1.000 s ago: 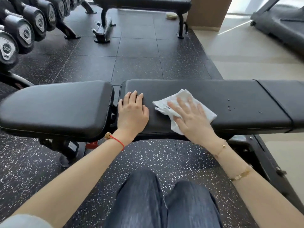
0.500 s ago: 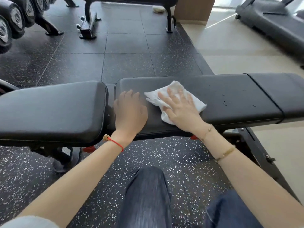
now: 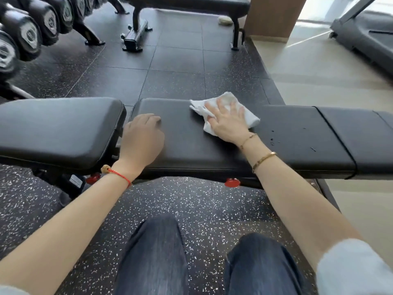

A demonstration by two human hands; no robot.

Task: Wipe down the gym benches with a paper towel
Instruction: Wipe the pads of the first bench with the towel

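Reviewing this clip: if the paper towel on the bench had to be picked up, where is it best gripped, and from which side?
Probably the loose corner of the paper towel that sticks out left of the right hand, pinched from above on the left. The towel lies flat on the bench pad under straight, pressing fingers, so only its free edges offer a hold.

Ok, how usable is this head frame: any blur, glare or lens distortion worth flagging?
Head view: the left hand is softened by motion blur, the right hand on the paper towel only slightly; the dumbbells smear at the corner; daylight washes out the tan floor; wide-angle bending curves the bench.
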